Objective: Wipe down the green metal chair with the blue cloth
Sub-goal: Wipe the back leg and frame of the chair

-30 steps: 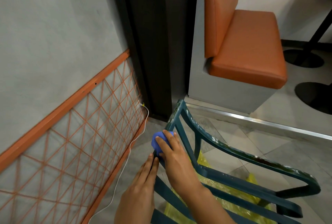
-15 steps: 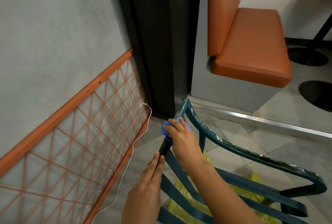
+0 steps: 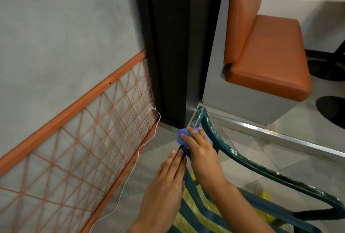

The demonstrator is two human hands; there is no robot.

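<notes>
The green metal chair fills the lower right, its worn curved rail running from the upper corner near the planter down to the right. My right hand grips the bunched blue cloth and presses it onto the chair's frame just below that upper corner. My left hand lies flat with straight fingers against the chair's left bar, right below the cloth. Most of the cloth is hidden under my right fingers.
A grey wall with an orange wire grid panel stands at left, a thin white cable trailing down along it. A tall dark planter and an orange-cushioned bench stand behind the chair. Yellow plastic lies under the slats.
My right hand has slid the blue cloth up the chair's left bar towards its top corner. My left hand followed it up along the bar.
</notes>
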